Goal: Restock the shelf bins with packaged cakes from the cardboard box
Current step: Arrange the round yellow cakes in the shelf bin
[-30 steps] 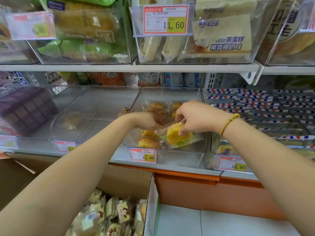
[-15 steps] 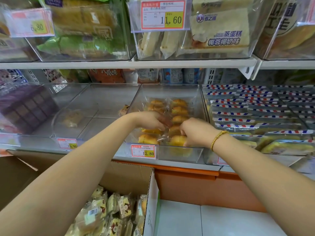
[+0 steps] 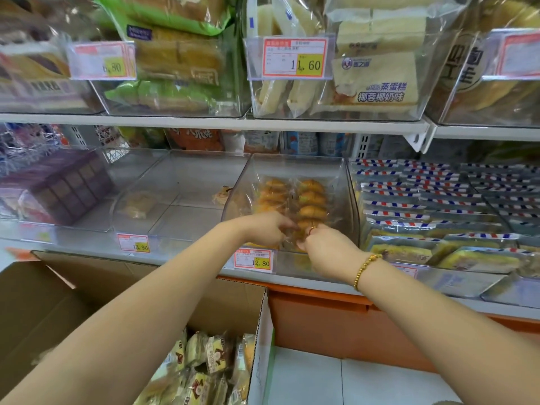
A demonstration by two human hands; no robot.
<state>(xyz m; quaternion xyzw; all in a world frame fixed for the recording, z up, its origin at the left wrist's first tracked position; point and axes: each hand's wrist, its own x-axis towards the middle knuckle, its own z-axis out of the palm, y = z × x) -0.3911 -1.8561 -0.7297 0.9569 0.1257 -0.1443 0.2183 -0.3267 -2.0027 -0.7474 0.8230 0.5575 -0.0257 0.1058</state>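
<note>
A clear shelf bin (image 3: 344, 182) in the middle of the lower shelf holds two rows of orange cakes in clear wrappers (image 3: 311, 197). Both my hands reach into its front. My left hand (image 3: 267, 229) has its fingers curled on the near packs of the left row. My right hand (image 3: 324, 247), with a bead bracelet on the wrist, pinches the near packs of the right row. Below at the left stands the open cardboard box (image 3: 260, 314), with several pale wrapped cakes (image 3: 204, 363) inside.
Left of the filled bin, a clear bin (image 3: 187, 182) holds one or two small packs. To the right lie striped packets (image 3: 432, 194). An upper shelf (image 3: 204, 121) carries bins of bread. Price tags (image 3: 253, 259) hang along the shelf front.
My right hand brought a yellow cake pack down into the bin and now sits at the front of the rows beside my left hand. The view has tilted slightly up.
</note>
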